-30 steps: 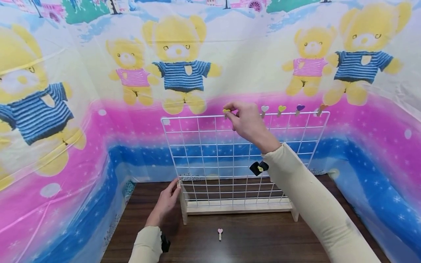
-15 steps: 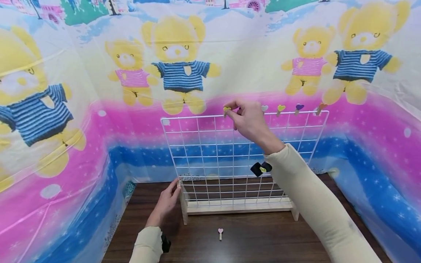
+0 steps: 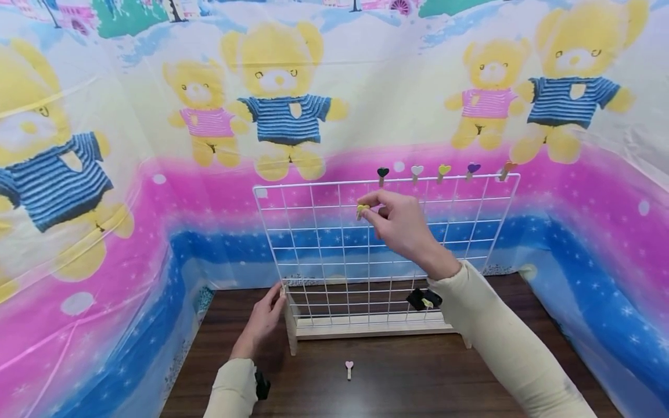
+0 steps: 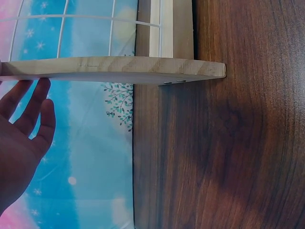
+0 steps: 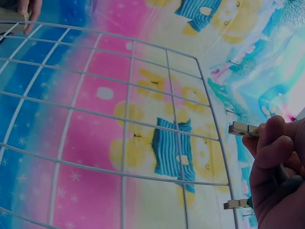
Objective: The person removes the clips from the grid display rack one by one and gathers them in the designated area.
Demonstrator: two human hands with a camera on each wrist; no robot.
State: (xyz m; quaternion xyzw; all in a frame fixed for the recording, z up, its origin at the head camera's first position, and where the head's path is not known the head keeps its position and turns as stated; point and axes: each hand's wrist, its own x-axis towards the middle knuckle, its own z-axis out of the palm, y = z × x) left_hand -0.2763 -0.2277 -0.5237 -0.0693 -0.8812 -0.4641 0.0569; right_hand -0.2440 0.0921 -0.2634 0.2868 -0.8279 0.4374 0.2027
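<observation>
My right hand [image 3: 405, 223] pinches a small wooden clothespin with a yellow heart [image 3: 362, 209]. In the head view the clothespin shows just below the top wire of the white grid rack [image 3: 369, 247]. From the right wrist, its wooden end [image 5: 243, 129] appears close to that wire but apart from it. A dark heart clothespin [image 3: 383, 173] sits on the top wire, nearest to this hand. My left hand [image 3: 261, 322] holds the rack's left wooden upright [image 3: 291, 325]; in the left wrist view its fingers [image 4: 40, 102] touch the board's outer face, with the thumb hidden.
White [image 3: 416, 172], yellow [image 3: 444, 171], purple [image 3: 473, 168] and orange [image 3: 507, 169] heart clothespins stand farther right on the top wire. A pink heart clothespin [image 3: 349, 370] lies on the brown table [image 3: 413, 380] before the rack. Behind hangs a bear-print cloth [image 3: 387, 104].
My right hand has come down from the top wire and slightly toward me, with the yellow heart clothespin still pinched. This uncovers the dark heart clothespin. My left hand has stayed put.
</observation>
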